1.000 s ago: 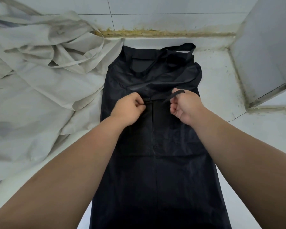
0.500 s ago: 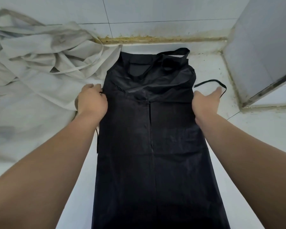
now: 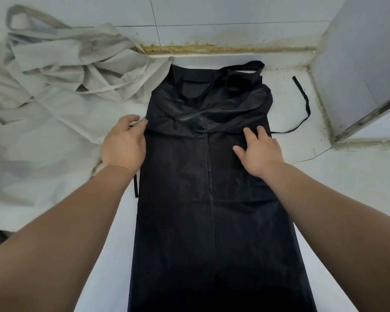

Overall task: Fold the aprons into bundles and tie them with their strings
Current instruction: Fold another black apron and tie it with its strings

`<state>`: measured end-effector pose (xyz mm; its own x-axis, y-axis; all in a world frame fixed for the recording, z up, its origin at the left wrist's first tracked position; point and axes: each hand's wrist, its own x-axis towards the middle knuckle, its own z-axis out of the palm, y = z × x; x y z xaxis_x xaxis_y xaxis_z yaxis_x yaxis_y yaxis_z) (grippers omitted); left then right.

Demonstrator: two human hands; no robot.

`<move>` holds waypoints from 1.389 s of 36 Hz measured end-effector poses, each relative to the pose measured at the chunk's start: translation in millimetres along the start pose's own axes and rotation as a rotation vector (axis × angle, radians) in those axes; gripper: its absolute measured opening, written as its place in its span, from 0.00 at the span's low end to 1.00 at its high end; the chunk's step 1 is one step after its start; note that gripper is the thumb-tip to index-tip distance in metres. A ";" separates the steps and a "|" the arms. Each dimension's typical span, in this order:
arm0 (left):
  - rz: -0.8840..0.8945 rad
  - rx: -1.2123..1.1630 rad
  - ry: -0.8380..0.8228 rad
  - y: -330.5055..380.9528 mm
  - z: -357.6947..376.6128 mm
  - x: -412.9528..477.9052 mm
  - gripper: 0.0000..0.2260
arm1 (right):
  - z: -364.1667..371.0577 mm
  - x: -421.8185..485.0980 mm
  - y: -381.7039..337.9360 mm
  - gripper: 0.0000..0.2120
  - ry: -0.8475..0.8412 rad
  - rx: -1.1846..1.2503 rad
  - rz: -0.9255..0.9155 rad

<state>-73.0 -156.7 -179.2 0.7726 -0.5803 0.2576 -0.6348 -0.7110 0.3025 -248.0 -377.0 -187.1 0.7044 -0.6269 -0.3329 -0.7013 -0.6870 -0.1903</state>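
Note:
A black apron [image 3: 207,199] lies lengthwise on the white surface, both sides folded in so they meet along a centre seam, bib at the far end. Its right string [image 3: 302,109] lies loose on the surface, curving off to the right. The left string [image 3: 136,183] hangs down beside the apron's left edge, under my wrist. My left hand [image 3: 124,145] rests at the left edge near the waist, fingers against the fabric. My right hand [image 3: 259,149] lies flat on the apron's right half, fingers spread.
A heap of beige aprons [image 3: 61,93] with long straps fills the left side, touching the black apron's top left corner. A tiled wall [image 3: 212,19] runs along the back. A grey panel [image 3: 358,64] stands at the right.
Both hands had pulled the strings outward from the centre. My right hand has let its string go and moved back onto the apron; the string now lies farther right. My left hand stays at the edge.

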 end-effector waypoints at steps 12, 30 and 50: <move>-0.194 0.371 -0.459 19.6 -19.8 -51.0 0.16 | 10.0 -56.6 -2.8 0.25 -0.005 0.129 -0.154; -0.119 -0.132 -0.339 57.9 -8.6 -156.0 0.14 | 22.9 -120.3 -15.0 0.13 -0.197 0.154 -0.087; -0.066 0.005 -0.510 96.1 -11.4 -177.3 0.22 | 47.4 -153.4 -39.0 0.16 -0.053 0.155 0.054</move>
<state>-271.1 -117.6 -185.4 0.7169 -0.6535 -0.2429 -0.5857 -0.7535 0.2985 -333.8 -236.7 -172.4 0.6615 -0.6381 -0.3940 -0.7492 -0.5854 -0.3099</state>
